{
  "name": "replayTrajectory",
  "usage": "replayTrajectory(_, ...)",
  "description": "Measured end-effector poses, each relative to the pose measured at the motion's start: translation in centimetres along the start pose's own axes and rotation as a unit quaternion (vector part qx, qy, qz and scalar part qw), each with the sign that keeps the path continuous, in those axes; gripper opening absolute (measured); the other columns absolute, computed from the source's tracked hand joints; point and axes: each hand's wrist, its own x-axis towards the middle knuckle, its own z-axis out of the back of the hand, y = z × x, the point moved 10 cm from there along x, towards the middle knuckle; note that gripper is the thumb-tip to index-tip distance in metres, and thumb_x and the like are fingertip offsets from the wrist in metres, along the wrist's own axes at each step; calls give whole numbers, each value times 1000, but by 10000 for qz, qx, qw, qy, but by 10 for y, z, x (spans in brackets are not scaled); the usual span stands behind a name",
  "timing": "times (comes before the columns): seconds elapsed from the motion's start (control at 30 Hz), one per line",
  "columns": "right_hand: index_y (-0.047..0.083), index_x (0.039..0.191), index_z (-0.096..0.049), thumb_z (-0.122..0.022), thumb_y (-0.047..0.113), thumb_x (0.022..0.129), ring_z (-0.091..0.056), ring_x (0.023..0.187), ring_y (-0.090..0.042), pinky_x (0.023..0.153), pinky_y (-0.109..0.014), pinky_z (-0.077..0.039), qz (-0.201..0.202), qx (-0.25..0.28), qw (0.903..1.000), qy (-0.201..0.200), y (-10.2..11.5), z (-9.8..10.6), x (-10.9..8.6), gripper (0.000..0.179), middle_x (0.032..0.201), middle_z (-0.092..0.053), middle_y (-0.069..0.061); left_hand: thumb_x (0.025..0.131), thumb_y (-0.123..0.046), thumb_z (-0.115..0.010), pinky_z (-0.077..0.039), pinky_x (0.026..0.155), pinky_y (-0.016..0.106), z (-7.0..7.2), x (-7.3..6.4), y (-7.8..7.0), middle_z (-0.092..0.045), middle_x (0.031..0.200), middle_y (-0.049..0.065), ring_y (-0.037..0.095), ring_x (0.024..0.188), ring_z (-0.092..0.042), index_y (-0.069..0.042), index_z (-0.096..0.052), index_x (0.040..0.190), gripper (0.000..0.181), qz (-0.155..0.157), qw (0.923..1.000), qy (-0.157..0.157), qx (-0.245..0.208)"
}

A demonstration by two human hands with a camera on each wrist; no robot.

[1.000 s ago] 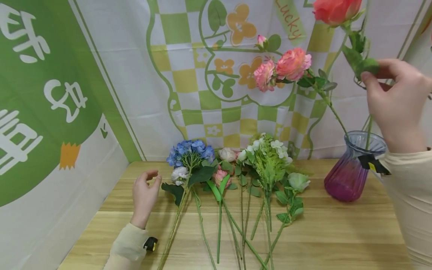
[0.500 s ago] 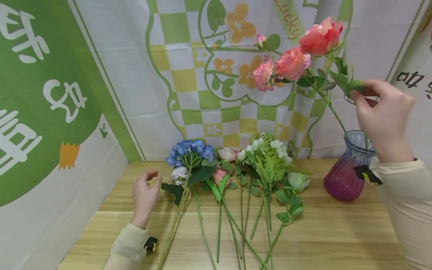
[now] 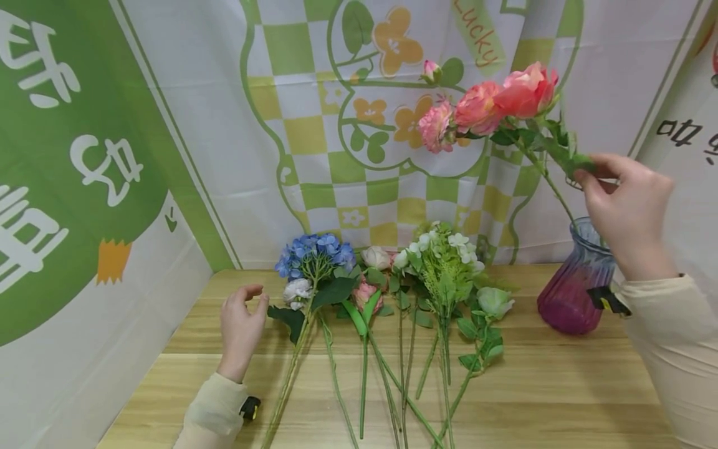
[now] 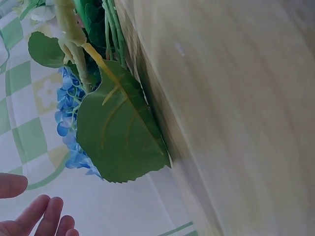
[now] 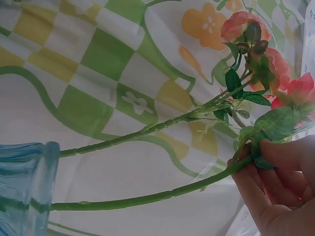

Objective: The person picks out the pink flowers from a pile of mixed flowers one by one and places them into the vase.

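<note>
In the head view my right hand (image 3: 628, 209) pinches the leafy upper stem of a coral rose (image 3: 527, 90). Its green stem (image 5: 147, 198) runs down into the mouth of a blue-to-purple glass vase (image 3: 574, 290), as the right wrist view shows. Beside it in the same vase leans a spray of pink peonies (image 3: 477, 107), and the rose overlaps these blooms in the head view. My left hand (image 3: 243, 324) is at the left with its fingers loosely bent and nothing in them. Nearest to it lies a blue hydrangea (image 3: 315, 255) with a large dark leaf (image 4: 120, 130).
Several flower stems lie side by side on the wooden table (image 3: 527, 405): a white bloom (image 3: 298, 292), a pink one (image 3: 367, 295), a white-and-green bunch (image 3: 445, 268) and a pale green rose (image 3: 495, 302). A printed cloth (image 3: 359, 206) hangs behind the table.
My right hand has come down and to the left with the coral rose, whose bloom now overlaps the pink peonies. More of its stem has gone into the vase. My left hand stays where it was.
</note>
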Motion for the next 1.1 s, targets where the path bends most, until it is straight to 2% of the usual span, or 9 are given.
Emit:
replayTrajectory(0.13,-3,109,-68,-60,11,90,-40,76,31,74,3,-40,0,62,10000,50,-3,-3,-2,24,106,-69,-21,89,-11,-62,-38,89,48,-2,-1,-6,-63,110,21,36,105,-52,3,-63,112,27,-166,9998,13,87)
replayTrajectory(0.27,-5,107,-69,-61,8,89,-42,76,30,72,3,-40,43,238,9997,82,-6,-5,-5,23,105,-69,-23,86,-7,-64,-36,91,48,-2,-1,-12,-64,107,24,38,102,-52,6,-63,109,26,-405,9991,-105,89)
replayTrajectory(0.4,-4,105,-70,-61,6,88,-43,77,30,71,4,-39,95,314,9994,68,-10,-8,-8,22,103,-69,-24,85,-6,-65,-36,92,48,-3,-1,-12,-64,107,25,39,103,-52,7,-63,108,26,-499,9986,-108,155)
replayTrajectory(0.47,-2,106,-70,-62,6,88,-43,77,31,71,5,-38,83,260,9996,97,-12,-9,-10,22,103,-69,-24,86,-6,-64,-36,93,49,-3,-2,-10,-63,108,24,39,104,-51,6,-63,109,26,-459,9988,-50,190)
replayTrajectory(0.5,-2,106,-70,-62,7,88,-48,78,28,70,5,-38,87,211,9997,101,-13,-10,-10,22,103,-69,-23,86,-7,-64,-36,94,49,-4,-2,-9,-63,109,25,40,105,-50,6,-63,110,26,-434,9989,-11,203)
replayTrajectory(0.7,-2,104,-71,-66,4,85,-45,70,32,65,8,-33,82,146,9997,149,-19,-13,-13,21,99,-69,-25,88,-9,-63,-34,95,50,0,-3,0,-61,112,25,40,109,-47,6,-62,113,29,-240,9992,114,297)
replayTrajectory(0.73,-2,104,-71,-66,4,85,-38,68,35,64,8,-33,83,147,9997,169,-20,-14,-14,21,99,-69,-25,88,-10,-63,-34,94,50,1,-3,1,-61,113,25,41,109,-47,6,-62,113,30,-218,9992,124,318)
replayTrajectory(0.77,-3,103,-71,-66,4,85,-38,68,36,63,8,-32,81,145,9997,191,-21,-14,-14,20,99,-68,-26,88,-11,-63,-34,94,50,1,-3,2,-61,114,25,41,109,-47,6,-61,114,30,-202,9991,147,344)
replayTrajectory(1.1,-4,102,-71,-65,7,85,-34,65,37,62,8,-28,12,-64,9994,344,-29,-18,-19,21,95,-68,-27,89,-13,-62,-33,98,52,6,-4,7,-59,118,25,41,114,-45,6,-59,118,34,-160,9981,292,524)
